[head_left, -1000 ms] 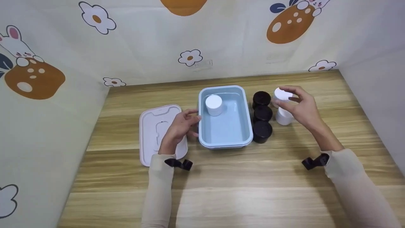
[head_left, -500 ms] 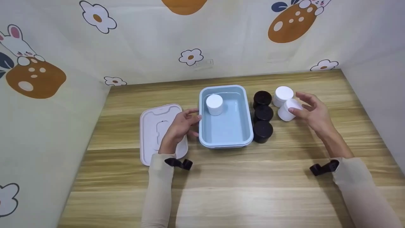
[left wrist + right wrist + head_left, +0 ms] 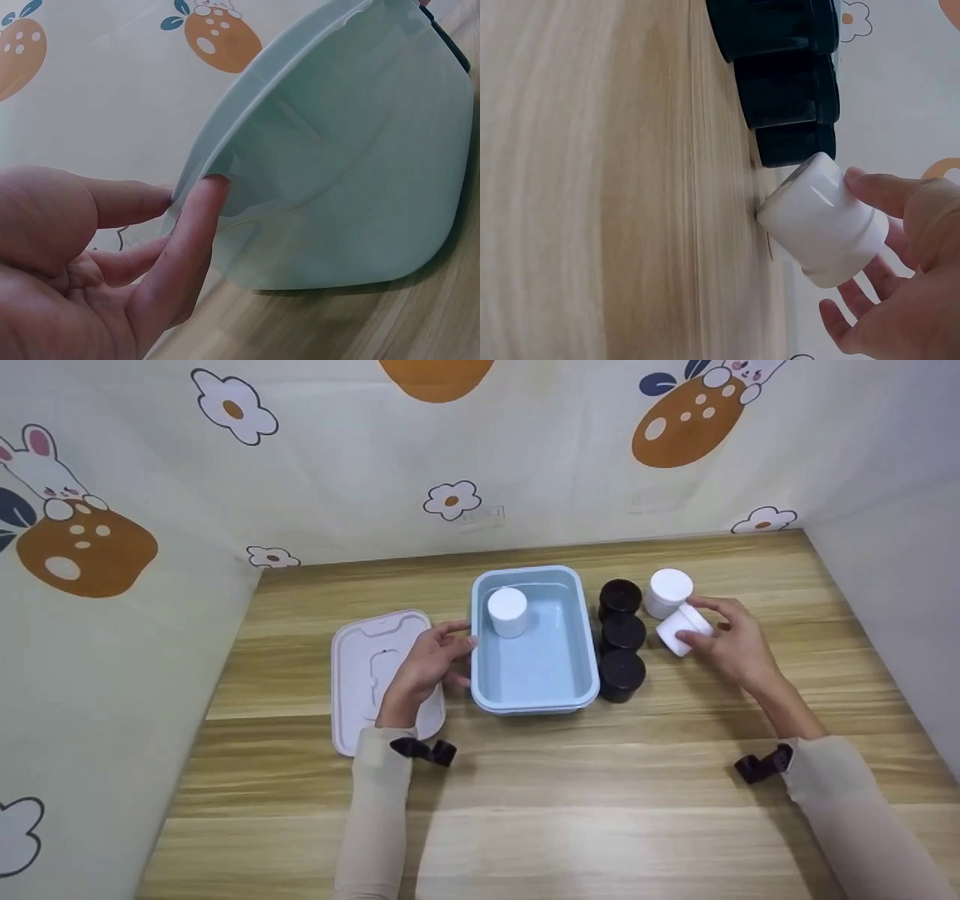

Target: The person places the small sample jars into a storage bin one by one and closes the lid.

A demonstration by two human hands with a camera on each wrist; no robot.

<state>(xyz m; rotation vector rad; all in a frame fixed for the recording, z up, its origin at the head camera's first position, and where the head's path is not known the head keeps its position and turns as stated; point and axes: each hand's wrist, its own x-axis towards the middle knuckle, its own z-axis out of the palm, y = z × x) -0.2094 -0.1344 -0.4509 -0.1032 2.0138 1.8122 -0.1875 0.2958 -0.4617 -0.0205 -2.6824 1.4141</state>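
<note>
A light blue container holds one white jar standing in its back left part. My left hand pinches the container's left rim; in the left wrist view the thumb lies at the rim's edge with a finger beneath it. To the right, my right hand holds a second white jar between thumb and fingers. This jar is tilted, and in the right wrist view its lower edge seems to touch the table. Just behind it stands a third white jar, upright.
Three black jars stand in a row close along the container's right side. A pale lid lies flat left of the container, partly under my left arm. A patterned cloth wall rises behind the wooden table.
My right hand has moved from above the white jars to the front one's right side and taken hold of it. That jar has gone from upright to tilted. The left hand stays put.
</note>
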